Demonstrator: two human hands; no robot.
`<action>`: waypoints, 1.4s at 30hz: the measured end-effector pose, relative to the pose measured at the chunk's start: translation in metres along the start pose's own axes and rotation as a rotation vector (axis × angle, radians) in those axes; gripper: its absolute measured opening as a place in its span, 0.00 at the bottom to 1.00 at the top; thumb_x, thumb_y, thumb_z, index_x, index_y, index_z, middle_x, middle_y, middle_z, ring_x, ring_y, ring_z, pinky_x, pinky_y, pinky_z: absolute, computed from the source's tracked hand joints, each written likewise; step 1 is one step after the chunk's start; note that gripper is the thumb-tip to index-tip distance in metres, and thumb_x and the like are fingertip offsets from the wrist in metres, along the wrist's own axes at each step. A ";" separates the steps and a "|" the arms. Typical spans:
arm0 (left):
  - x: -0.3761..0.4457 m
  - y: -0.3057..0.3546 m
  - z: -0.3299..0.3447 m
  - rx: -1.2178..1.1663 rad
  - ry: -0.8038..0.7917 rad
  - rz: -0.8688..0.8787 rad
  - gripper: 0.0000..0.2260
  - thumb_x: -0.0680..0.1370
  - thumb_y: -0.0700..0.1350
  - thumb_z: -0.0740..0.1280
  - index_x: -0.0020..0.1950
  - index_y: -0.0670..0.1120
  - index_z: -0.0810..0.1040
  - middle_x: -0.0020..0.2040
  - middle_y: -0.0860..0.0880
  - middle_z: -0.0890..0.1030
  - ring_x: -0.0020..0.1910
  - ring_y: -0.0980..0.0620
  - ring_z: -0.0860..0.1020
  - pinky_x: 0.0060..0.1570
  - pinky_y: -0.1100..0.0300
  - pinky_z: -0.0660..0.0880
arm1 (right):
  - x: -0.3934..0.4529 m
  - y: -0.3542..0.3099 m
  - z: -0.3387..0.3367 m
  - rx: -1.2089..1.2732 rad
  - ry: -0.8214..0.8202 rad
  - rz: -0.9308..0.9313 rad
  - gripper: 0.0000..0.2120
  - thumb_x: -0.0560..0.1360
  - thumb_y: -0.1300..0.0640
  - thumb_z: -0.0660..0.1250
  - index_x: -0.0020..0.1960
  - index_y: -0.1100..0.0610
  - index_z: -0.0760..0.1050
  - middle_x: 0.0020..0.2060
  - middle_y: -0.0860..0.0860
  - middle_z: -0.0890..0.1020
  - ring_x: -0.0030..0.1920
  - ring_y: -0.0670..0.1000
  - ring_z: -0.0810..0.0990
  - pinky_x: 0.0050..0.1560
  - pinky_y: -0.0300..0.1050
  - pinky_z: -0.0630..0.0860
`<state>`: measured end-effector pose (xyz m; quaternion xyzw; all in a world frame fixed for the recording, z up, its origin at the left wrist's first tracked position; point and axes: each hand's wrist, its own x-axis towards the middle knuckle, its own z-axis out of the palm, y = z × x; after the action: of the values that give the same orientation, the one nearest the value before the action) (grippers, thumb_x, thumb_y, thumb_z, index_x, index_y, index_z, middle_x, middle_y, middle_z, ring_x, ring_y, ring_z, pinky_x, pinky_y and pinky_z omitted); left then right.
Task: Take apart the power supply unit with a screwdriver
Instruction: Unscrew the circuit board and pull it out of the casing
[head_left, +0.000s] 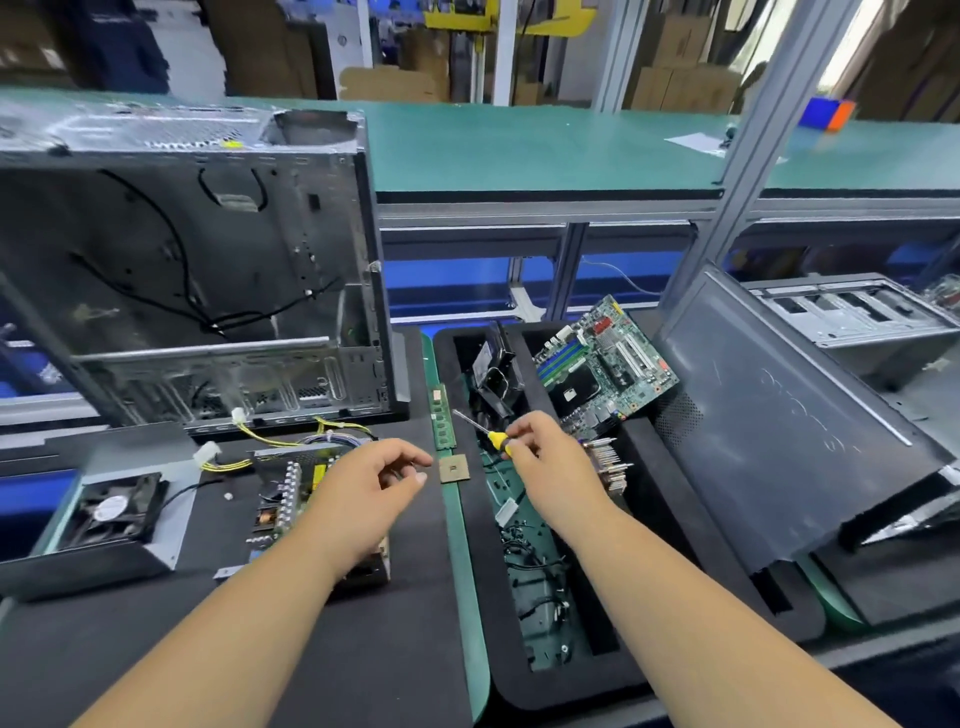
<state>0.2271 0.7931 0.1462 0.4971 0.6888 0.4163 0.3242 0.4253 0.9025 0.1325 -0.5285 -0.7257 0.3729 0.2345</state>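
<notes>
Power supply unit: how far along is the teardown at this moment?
Done: the grey metal cover with its black fan lies apart from the exposed power supply circuit board. In hand: the right hand holds the yellow-handled screwdriver over the black tray; the left hand hovers empty. Left: the board seems still on its base.

Computer case (208, 260) close behind opened supply (306, 499)

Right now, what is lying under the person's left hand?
Under the left hand lies the exposed power supply circuit board with yellow wires. The board's right part is covered by hand and forearm.
</notes>
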 end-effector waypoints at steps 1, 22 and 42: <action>0.000 -0.003 -0.008 -0.008 0.008 -0.006 0.11 0.78 0.39 0.69 0.46 0.55 0.83 0.39 0.51 0.79 0.32 0.60 0.71 0.33 0.67 0.71 | 0.001 -0.008 0.005 0.018 -0.005 -0.008 0.03 0.81 0.54 0.60 0.51 0.47 0.71 0.44 0.48 0.82 0.33 0.45 0.72 0.32 0.42 0.67; 0.006 -0.072 -0.071 0.313 0.008 0.081 0.11 0.77 0.45 0.69 0.54 0.61 0.77 0.52 0.64 0.73 0.52 0.64 0.72 0.51 0.67 0.68 | -0.010 -0.073 0.055 0.158 0.014 -0.177 0.08 0.72 0.44 0.72 0.43 0.47 0.78 0.34 0.52 0.78 0.38 0.57 0.78 0.36 0.49 0.75; 0.019 -0.077 -0.049 0.548 -0.111 0.303 0.05 0.77 0.45 0.69 0.50 0.51 0.84 0.49 0.55 0.76 0.53 0.49 0.72 0.58 0.50 0.70 | -0.017 -0.061 0.077 -0.015 -0.109 -0.212 0.11 0.75 0.45 0.70 0.41 0.50 0.72 0.37 0.49 0.82 0.43 0.53 0.80 0.46 0.55 0.78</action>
<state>0.1470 0.7863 0.0983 0.6848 0.6748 0.2309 0.1496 0.3380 0.8544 0.1344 -0.4294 -0.7919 0.3689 0.2289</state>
